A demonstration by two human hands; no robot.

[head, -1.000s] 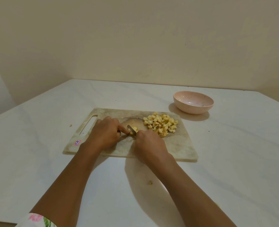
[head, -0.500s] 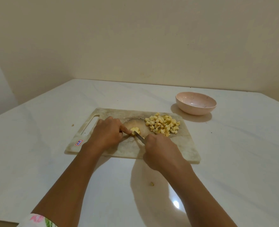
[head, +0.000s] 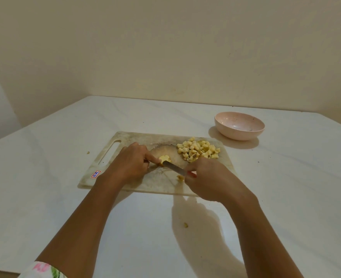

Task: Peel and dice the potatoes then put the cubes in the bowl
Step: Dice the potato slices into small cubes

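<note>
As the right hand (head: 209,178) grips the knife (head: 174,168), its handle mostly hides.

Your right hand (head: 207,177) hides most of the knife (head: 174,168) handle; only a sliver of red shows. Your left hand (head: 129,163) covers the near side of the potato piece (head: 165,158) it holds, so you cannot tell its shape. Both wrists hide part of the cutting board (head: 129,137)'s near edge. Its label (head: 95,174) is too small to read. The dark speck in the bowl (head: 239,135) and the scrap (head: 185,225) before the board are too small to identify. The bottom edge cuts off the flowered sleeve (head: 43,270).
</note>
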